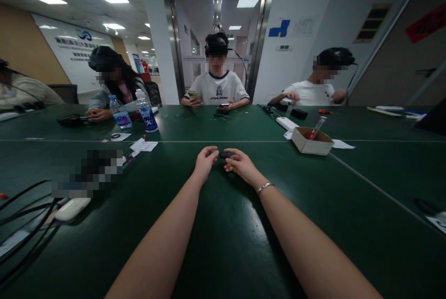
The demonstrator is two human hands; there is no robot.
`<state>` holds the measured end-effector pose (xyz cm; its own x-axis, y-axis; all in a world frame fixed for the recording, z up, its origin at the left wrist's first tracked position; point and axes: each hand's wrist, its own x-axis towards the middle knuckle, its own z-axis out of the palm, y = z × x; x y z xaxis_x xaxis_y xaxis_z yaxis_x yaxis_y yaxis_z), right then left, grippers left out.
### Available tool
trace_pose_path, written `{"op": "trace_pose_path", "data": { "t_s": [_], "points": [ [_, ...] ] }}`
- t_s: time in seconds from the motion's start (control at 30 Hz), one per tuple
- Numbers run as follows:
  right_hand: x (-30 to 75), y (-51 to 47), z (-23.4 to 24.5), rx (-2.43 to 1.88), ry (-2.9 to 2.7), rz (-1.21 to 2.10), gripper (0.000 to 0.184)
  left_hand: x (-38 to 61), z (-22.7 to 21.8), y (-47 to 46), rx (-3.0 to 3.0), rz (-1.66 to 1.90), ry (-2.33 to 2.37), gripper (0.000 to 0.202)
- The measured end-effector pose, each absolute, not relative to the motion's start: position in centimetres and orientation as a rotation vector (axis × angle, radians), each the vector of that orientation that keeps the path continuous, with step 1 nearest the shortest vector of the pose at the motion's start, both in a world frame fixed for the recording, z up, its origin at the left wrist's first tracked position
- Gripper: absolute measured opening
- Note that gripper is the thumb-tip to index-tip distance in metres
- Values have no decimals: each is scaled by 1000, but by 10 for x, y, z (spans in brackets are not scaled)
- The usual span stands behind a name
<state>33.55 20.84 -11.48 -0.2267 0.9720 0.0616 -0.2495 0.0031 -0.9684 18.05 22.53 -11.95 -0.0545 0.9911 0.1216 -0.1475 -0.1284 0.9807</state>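
My right hand [242,165], with a silver bracelet on its wrist, pinches a small dark cylinder-like object [225,155] between thumb and fingers. Facing it, my left hand [205,163] is closed in a pinch. Something small and greyish shows at its fingertips, too small to name. The two hands are close together with a narrow gap between them, over the dark green table [223,224]. What the dark object is cannot be made out.
An open cardboard box [313,146] holding a clear-and-red tube stands to the right. Two bottles [148,113] are at the far left. Cables and a white device [73,209] lie at left, near paper scraps [144,146]. Several people sit across the table.
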Motion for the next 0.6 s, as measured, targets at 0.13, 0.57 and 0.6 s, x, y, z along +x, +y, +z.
{"op": "trace_pose_path", "data": {
  "t_s": [0.13,0.57,0.6],
  "points": [
    [340,213,-118,-918,-1221,1351,36,178,-119,224,1263,1349,1054,26],
    [346,217,-121,-982,-1357,1296,32,168,-118,225,1523,1164,1108,21],
    [346,217,-121,-982,-1366,1295,31,167,-117,225,1533,1151,1109,21]
  ]
}}
